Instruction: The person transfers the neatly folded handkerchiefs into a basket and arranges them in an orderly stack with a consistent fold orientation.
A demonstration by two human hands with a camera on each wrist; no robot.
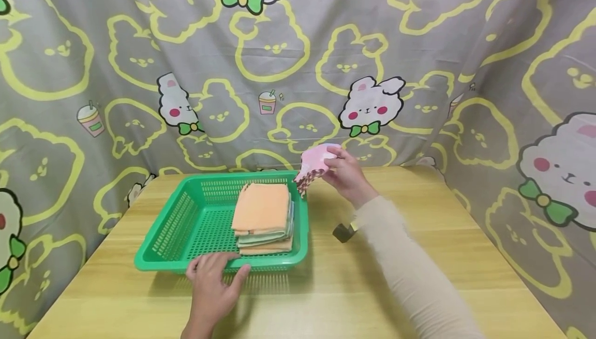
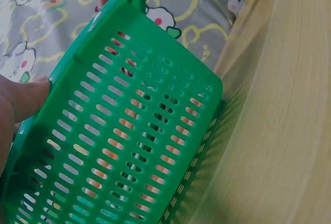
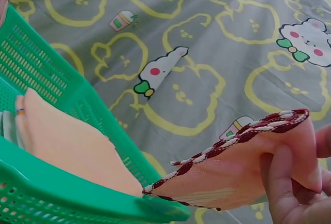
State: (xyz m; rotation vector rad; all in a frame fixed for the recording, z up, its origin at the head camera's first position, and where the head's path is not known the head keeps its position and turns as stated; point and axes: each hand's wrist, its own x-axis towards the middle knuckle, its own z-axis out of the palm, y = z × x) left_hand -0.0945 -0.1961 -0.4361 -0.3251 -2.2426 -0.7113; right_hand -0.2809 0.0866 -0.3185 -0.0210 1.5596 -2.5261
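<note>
A green plastic basket [image 1: 163, 265] with slotted walls sits on the table, its right side holding a stack of folded cloths [image 1: 261, 207], orange on top with pale green below. My left hand [image 1: 213, 282] grips the basket's near rim, fingers over the edge and thumb outside. In the left wrist view that thumb [image 2: 32, 97] touches the rim. Above the basket's far right corner, my right hand [image 1: 346, 176] pinches a folded pink cloth [image 1: 316, 159]. Its dark red and white braided edge [image 3: 243, 133] faces the basket in the right wrist view.
A small black object [image 1: 343, 233] with a yellowish part lies right of the basket, partly behind the right sleeve [image 1: 400, 256]. Behind the wooden table [image 1: 447, 209] hangs a grey curtain [image 1: 298, 33] printed with rabbits and yellow outlines.
</note>
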